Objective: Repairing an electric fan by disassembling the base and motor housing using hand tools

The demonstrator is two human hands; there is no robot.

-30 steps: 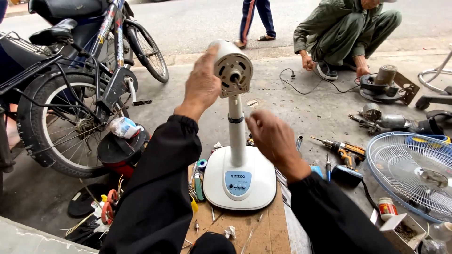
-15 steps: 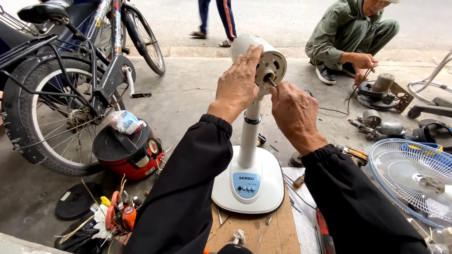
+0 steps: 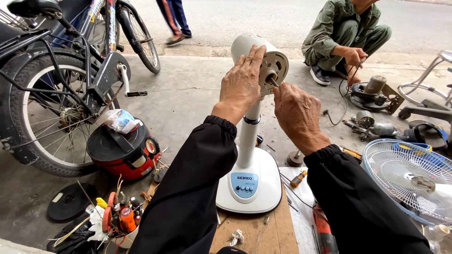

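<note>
A white stand fan without blades or guard stands on a wooden board (image 3: 263, 235); its base (image 3: 252, 188) has a blue button panel. My left hand (image 3: 242, 82) grips the side of the cream motor head (image 3: 263, 59) at the top of the pole. My right hand (image 3: 296, 113) is at the front of the motor head, fingertips pinched on the short metal shaft (image 3: 273, 81). Both arms wear black sleeves.
A bicycle (image 3: 61, 80) stands at left, with a red and black round appliance (image 3: 122, 150) and a cup of small tools (image 3: 117, 218) below it. A fan guard (image 3: 409, 178) lies at right. A squatting person in green (image 3: 346, 35) handles a motor (image 3: 372, 91). Another person (image 3: 174, 21) walks behind.
The view has shifted and closed in on the fan. My right hand rose from beside the pole to the motor shaft; my left hand stayed on the motor head.
</note>
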